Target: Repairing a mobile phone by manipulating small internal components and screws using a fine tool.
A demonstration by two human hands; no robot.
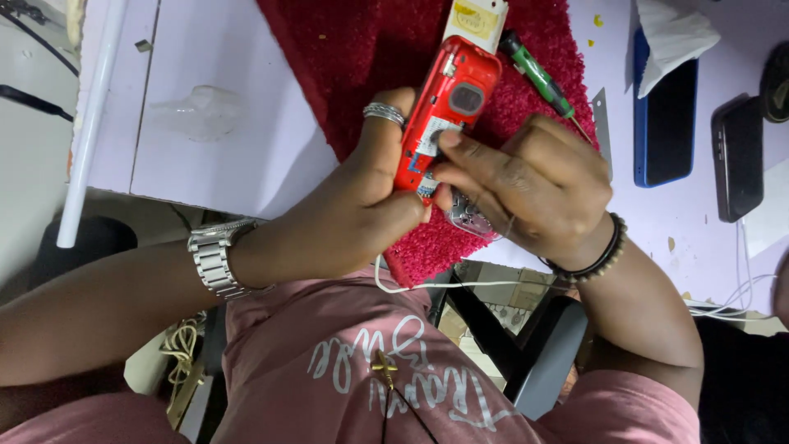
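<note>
Item one: red handset [444, 115] with its back cover off, held in the air over the red mat [370, 49], near the middle of my view. I see its inner parts exposed, a grey round piece near the far end and a white label lower down.

Left hand [362, 197]: fingers closed around the handset's left edge, a silver ring on one finger, a metal watch [215, 259] on the wrist.

Right hand [534, 185]: fingertips pinched together on the label area of the handset, a clear keypad piece [468, 218] tucked beneath the palm; dark bead bracelets on the wrist.

Beyond, on the mat: a white battery [477, 20] touching the handset's far end, a green-handled screwdriver [538, 74] just to its right.

Right, on the pale counter [214, 156]: a blue phone [666, 115] with a white tissue [674, 33] lying on it, then a black phone [737, 156].
</note>
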